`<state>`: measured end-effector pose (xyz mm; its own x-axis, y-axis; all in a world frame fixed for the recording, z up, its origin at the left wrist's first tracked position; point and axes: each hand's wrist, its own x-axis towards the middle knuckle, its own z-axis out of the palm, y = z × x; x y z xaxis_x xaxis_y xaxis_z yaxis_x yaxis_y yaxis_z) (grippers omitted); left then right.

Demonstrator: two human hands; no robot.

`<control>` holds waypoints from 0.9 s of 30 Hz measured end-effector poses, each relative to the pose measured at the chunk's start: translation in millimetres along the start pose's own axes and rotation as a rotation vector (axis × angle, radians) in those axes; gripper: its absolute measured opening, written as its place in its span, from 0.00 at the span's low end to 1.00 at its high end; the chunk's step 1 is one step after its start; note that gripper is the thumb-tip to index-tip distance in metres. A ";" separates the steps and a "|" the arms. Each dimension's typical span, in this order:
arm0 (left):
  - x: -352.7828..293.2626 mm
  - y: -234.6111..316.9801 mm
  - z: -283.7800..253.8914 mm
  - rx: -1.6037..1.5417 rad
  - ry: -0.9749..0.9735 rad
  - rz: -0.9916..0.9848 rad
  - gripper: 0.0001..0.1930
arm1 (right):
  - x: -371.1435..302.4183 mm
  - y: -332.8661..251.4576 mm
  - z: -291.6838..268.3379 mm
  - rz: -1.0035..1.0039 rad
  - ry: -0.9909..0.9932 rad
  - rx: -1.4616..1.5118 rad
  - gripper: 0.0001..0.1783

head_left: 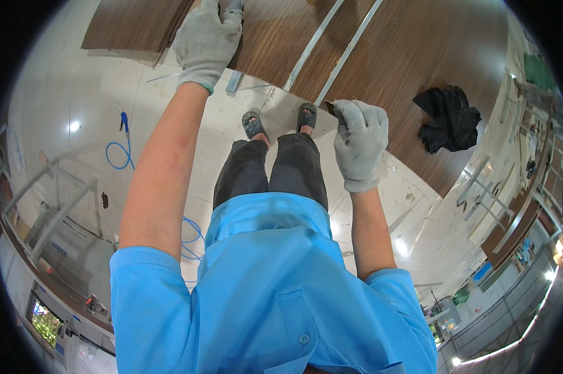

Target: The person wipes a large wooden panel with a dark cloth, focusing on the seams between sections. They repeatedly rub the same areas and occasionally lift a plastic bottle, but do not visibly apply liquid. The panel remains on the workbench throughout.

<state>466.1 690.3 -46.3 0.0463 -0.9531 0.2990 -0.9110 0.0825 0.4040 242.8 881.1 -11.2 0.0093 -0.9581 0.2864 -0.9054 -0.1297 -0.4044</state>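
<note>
Both my hands wear grey knit gloves. My left hand reaches to the left edge of a large brown wood-grain panel. Its thumb stands apart from the fingers, whose tips run past the top of the view. Over the panel's near edge, my right hand is closed, knuckles up. A small dark, flat piece with a pale edge sticks out at its fingers; its kind is unclear. Two pale strips run across the panel, away from me.
A crumpled black plastic bag lies on the panel's right part. More brown boards are at the upper left. On the tiled floor lie a blue air gun with a coiled hose and a small grey block. Metal frames stand left.
</note>
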 end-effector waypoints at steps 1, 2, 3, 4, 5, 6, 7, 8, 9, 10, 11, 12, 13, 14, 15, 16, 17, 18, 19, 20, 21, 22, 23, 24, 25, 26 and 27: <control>-0.1 -0.1 -0.1 -0.001 0.003 0.001 0.19 | 0.5 -0.1 -0.4 -0.001 0.006 -0.002 0.24; 0.0 -0.1 -0.2 -0.001 0.007 0.002 0.19 | 0.4 -0.7 -0.9 0.058 -0.027 -0.010 0.24; -0.1 -0.1 -0.1 -0.003 0.010 0.003 0.19 | 0.3 -1.1 -1.2 -0.002 -0.010 -0.005 0.24; 0.0 0.0 0.2 0.001 -0.007 -0.005 0.19 | -0.3 -1.6 -1.4 -0.003 -0.031 -0.008 0.23; -0.1 0.2 0.4 0.004 -0.024 -0.013 0.20 | -1.1 -1.9 -1.5 -0.073 0.001 0.006 0.23; 0.1 0.3 0.6 0.007 -0.038 -0.023 0.21 | -1.9 -1.9 -1.4 -0.001 -0.039 -0.007 0.23; 0.2 0.6 0.7 0.002 -0.043 -0.042 0.18 | -3.0 -1.9 -1.5 0.003 -0.026 -0.003 0.23; 0.4 0.9 0.5 -0.004 -0.047 -0.060 0.15 | -3.7 -1.7 -1.6 0.017 -0.027 0.002 0.22; 0.7 1.2 0.2 -0.010 -0.052 -0.079 0.12 | -4.6 -1.6 -2.1 0.007 -0.025 0.002 0.22; 1.1 1.3 -0.6 0.007 -0.061 -0.074 0.15 | -4.7 -1.3 -2.9 0.004 -0.037 0.003 0.21; 1.4 1.3 -1.5 0.024 -0.068 -0.070 0.18 | -4.5 -1.2 -4.7 0.049 -0.076 -0.008 0.20; 1.7 1.3 -2.7 0.039 -0.074 -0.066 0.22 | -3.0 -0.8 -7.1 0.008 -0.080 0.017 0.19; 1.6 1.9 -3.4 0.026 -0.093 -0.083 0.22 | -0.7 -0.2 -10.7 0.014 -0.112 0.032 0.18; 1.1 2.2 -4.3 0.013 -0.112 -0.102 0.23 | 2.9 0.5 -15.2 -0.021 -0.122 0.058 0.17; 0.8 2.8 -5.0 0.003 -0.146 -0.125 0.23 | 8.3 2.5 -21.1 -0.013 -0.128 0.091 0.14; 0.3 3.4 -5.4 -0.013 -0.130 -0.120 0.23 | 15.1 5.1 -27.5 0.019 -0.149 0.090 0.14; -0.1 3.8 -6.1 -0.027 -0.129 -0.119 0.23 | 25.4 10.2 -34.4 -0.004 -0.145 0.105 0.13; -0.3 4.3 -6.3 -0.041 -0.129 -0.119 0.23 | 36.2 15.7 -41.1 -0.025 -0.133 0.124 0.13; -0.5 5.0 -6.5 -0.040 -0.148 -0.139 0.22 | 47.7 22.0 -49.5 -0.014 -0.134 0.138 0.13; -0.5 5.8 -6.8 -0.038 -0.168 -0.160 0.22 | 60.2 29.3 -56.1 0.011 -0.138 0.217 0.14; 0.2 6.1 -7.3 -0.037 -0.162 -0.158 0.22 | 73.3 37.4 -62.1 0.008 -0.142 0.228 0.14; 0.9 6.7 -8.0 -0.027 -0.159 -0.162 0.21 | 85.8 44.8 -66.4 0.000 -0.142 0.240 0.14; 1.2 7.6 -8.4 -0.018 -0.129 -0.146 0.21 | 96.4 50.5 -68.5 -0.002 -0.128 0.258 0.13; 1.1 8.3 -9.0 -0.008 -0.118 -0.134 0.21 | 105.9 55.4 -69.7 -0.004 -0.112 0.279 0.12; 1.4 8.6 -9.5 -0.016 -0.099 -0.133 0.21 | 114.3 58.8 -69.4 0.010 -0.100 0.329 0.10; 0.6 8.7 -9.6 -0.024 -0.100 -0.136 0.20 | 120.8 60.9 -68.3 0.050 -0.094 0.396 0.09; -0.4 8.7 -9.2 -0.031 -0.098 -0.134 0.20 | 126.1 62.3 -67.0 0.098 -0.082 0.465 0.08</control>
<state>462.0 694.1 -34.9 0.1247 -0.9800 0.1553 -0.8862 -0.0397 0.4616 159.2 769.4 57.9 -0.0164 -0.9861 0.1652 -0.6180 -0.1198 -0.7770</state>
